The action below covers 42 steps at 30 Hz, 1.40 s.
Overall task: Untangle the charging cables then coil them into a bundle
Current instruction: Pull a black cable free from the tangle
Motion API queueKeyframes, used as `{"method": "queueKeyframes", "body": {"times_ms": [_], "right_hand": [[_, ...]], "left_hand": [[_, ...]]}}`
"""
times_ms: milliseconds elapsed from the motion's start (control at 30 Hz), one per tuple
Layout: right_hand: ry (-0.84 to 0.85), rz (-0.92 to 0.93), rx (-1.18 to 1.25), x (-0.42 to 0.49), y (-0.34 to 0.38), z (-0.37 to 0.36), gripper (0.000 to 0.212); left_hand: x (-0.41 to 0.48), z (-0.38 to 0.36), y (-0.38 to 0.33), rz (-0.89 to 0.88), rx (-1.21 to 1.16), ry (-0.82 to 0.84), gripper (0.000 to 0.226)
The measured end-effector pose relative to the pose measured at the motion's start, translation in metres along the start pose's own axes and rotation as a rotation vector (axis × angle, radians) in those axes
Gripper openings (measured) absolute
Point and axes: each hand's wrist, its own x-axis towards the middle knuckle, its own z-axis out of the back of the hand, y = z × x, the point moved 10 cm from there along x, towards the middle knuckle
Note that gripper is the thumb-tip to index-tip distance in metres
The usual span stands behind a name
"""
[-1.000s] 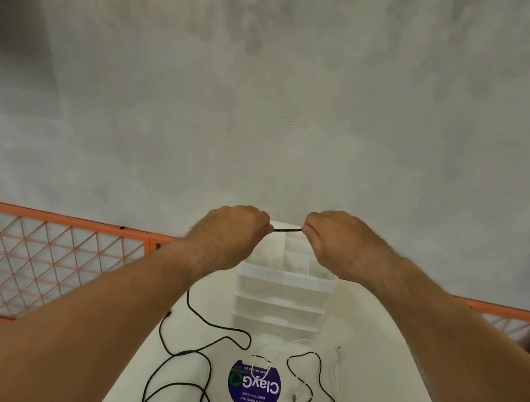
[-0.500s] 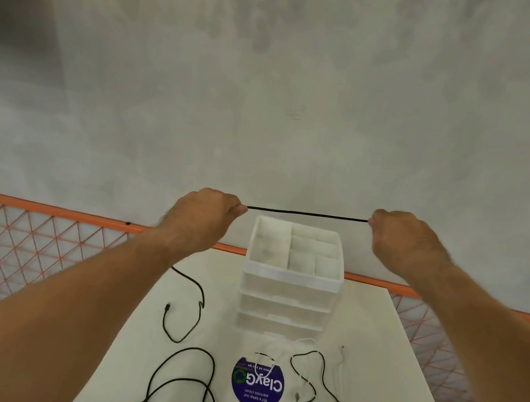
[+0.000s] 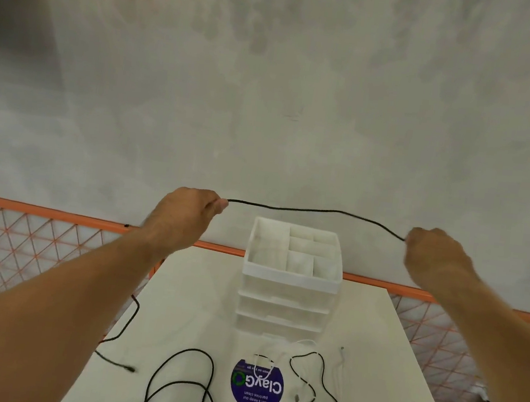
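I log left hand [image 3: 189, 215] and right hand [image 3: 432, 253], fingers curled, each pinching the black cable [image 3: 315, 210] wide apart above the white organiser [image 3: 291, 280], presumably drawing it clear of the loose cables [image 3: 194, 350] on the table [image 3: 200, 292].

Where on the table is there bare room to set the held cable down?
Bare: the table right of the drawer box, up to the edge, and left of the box. Crowded: the near strip before the box, with black cables, white cables and a sticker.
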Motion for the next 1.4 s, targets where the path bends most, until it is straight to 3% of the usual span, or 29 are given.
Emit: {"method": "queueKeyframes", "body": {"times_ms": [100,233,300,400,500,600,700,933,1400], "right_hand": [[0.110,0.211,0.283,-0.022,0.066,-0.021,0.045],[0.286,0.446,0.896,-0.082,0.164,-0.016,0.048],[0.421,0.465,1.086,-0.102,0.191,-0.021,0.037],[0.341,0.359,1.246,-0.095,0.184,-0.021,0.031],[0.114,0.498,0.906,-0.084,0.175,-0.002,0.032],[0.039,0.646,0.567,-0.076,0.168,0.004,0.034],[-0.029,0.631,0.307,-0.059,0.139,0.003,0.036],[-0.031,0.615,0.233,-0.043,0.110,0.000,0.040],[-0.261,0.432,-0.045,-0.005,0.035,0.018,0.048]], "left_hand": [[-0.005,-0.013,-0.030,-0.051,0.006,0.030,0.042],[-0.010,-0.031,-0.081,-0.181,0.032,0.069,0.039],[-0.010,-0.037,-0.087,-0.192,0.032,0.103,0.036],[-0.010,-0.034,-0.074,-0.172,0.014,0.136,0.036],[-0.011,-0.037,-0.055,-0.187,0.088,0.213,0.037],[-0.012,-0.036,-0.033,-0.157,0.069,0.247,0.037],[-0.013,-0.025,-0.017,-0.120,0.076,0.222,0.037],[-0.006,-0.018,-0.015,-0.132,0.131,0.152,0.042],[-0.006,0.020,0.022,-0.059,0.122,0.078,0.045]]}}
